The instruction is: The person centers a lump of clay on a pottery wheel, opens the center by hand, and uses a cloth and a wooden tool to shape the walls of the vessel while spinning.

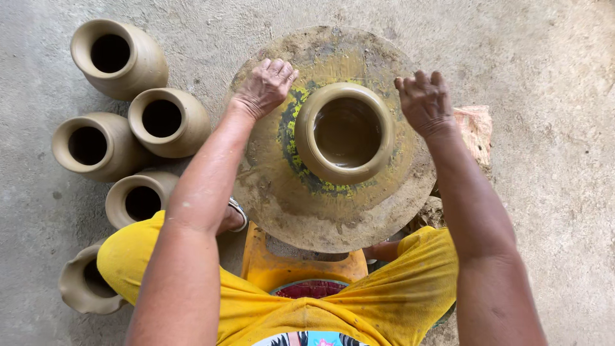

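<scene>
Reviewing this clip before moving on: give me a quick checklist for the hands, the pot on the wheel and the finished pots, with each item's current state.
1. Clay pot centred on the wheel disc: ok.
2. Left hand off the pot, resting at the disc's edge: ok.
3. Right hand off the pot, empty: ok.
4. Pot rim round and whole: ok.
5. Wheel stopped or turning: cannot tell.
6. Five finished pots on the floor apart from the disc: ok.
</scene>
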